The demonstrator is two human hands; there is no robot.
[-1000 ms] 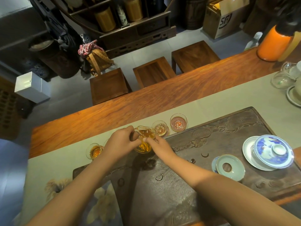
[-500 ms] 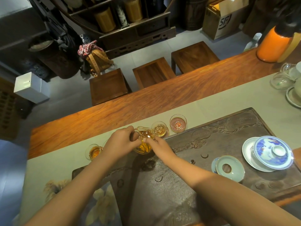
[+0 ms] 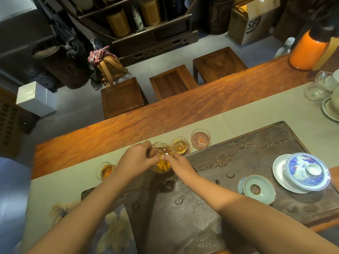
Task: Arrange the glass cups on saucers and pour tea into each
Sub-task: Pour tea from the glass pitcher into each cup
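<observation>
Left hand (image 3: 136, 159): grips glass pitcher (image 3: 162, 152) of amber tea, tilted over a cup (image 3: 161, 165). Right hand (image 3: 178, 163): pinches that cup's rim. Filled cups at 9 (image 3: 106, 170) and 1 o'clock (image 3: 179, 145); empty cup (image 3: 200, 138) beyond.

A single wide-angle view comes from the person's head, looking forward and steeply down across the desk (image 3: 183, 114). Both forearms run up from the bottom corners and the hands (image 3: 157, 160) meet slightly left of centre, close under the lens. The dark tea tray (image 3: 247, 156) fills the lower right. Beyond the desk's far edge the view takes in three wooden stools (image 3: 172, 81) on the floor and a shelf unit (image 3: 150, 26) along the top, and straight lines bow towards the edges.
</observation>
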